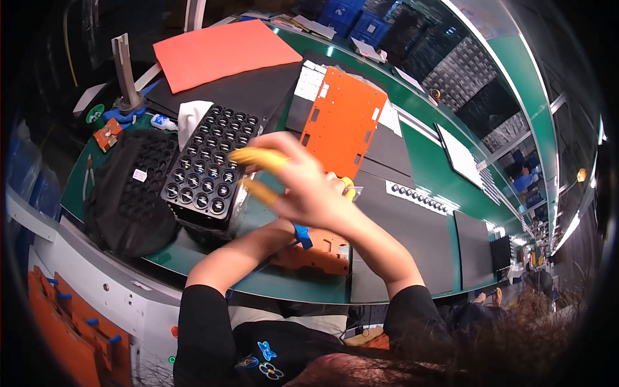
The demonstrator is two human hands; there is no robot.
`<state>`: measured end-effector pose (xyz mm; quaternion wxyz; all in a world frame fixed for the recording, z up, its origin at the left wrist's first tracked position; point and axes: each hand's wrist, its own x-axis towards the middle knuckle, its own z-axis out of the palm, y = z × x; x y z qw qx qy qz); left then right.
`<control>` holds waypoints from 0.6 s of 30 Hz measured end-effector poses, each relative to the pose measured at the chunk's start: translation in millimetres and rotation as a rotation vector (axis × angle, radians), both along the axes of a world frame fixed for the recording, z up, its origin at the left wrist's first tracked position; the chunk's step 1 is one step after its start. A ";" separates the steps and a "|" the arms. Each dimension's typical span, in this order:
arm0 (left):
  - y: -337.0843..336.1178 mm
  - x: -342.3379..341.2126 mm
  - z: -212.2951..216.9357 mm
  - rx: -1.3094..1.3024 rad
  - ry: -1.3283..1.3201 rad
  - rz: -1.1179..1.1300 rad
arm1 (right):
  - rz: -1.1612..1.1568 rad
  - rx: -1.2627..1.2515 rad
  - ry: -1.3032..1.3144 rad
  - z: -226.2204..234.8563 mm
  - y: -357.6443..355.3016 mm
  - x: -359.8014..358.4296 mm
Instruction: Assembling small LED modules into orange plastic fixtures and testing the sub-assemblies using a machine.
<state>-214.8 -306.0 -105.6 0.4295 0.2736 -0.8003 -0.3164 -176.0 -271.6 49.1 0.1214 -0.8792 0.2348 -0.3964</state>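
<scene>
My right hand, blurred, crosses over my left forearm beside a black tray with rows of round, glossy black lens-like parts. Yellow covers sit on its thumb and a finger, which are spread apart with nothing visible between them. Most of my left hand is hidden behind the right; a yellow-covered fingertip shows at the lower end of an orange slotted plate. A blue strap circles the left wrist. Another orange part lies under that wrist, near the bench's front edge.
A black bag-like cover lies left of the tray, with a white cloth behind it. A salmon sheet and a metal post stand farther back. To the right are a white strip of round black parts and dark mats.
</scene>
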 end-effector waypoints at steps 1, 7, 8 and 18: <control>3.5 1.6 -3.9 0.232 0.370 -0.189 | -0.081 -0.055 -0.049 -2.2 2.8 -21.6; 7.7 4.0 20.5 0.382 0.313 -0.145 | -0.449 0.248 -0.725 -88.2 22.2 -155.3; 8.3 5.7 22.9 0.384 0.308 -0.148 | -0.525 0.332 -0.744 -104.4 27.0 -168.4; 5.4 5.9 19.1 0.425 0.245 -0.152 | -0.577 0.379 -0.664 -146.6 46.7 -178.6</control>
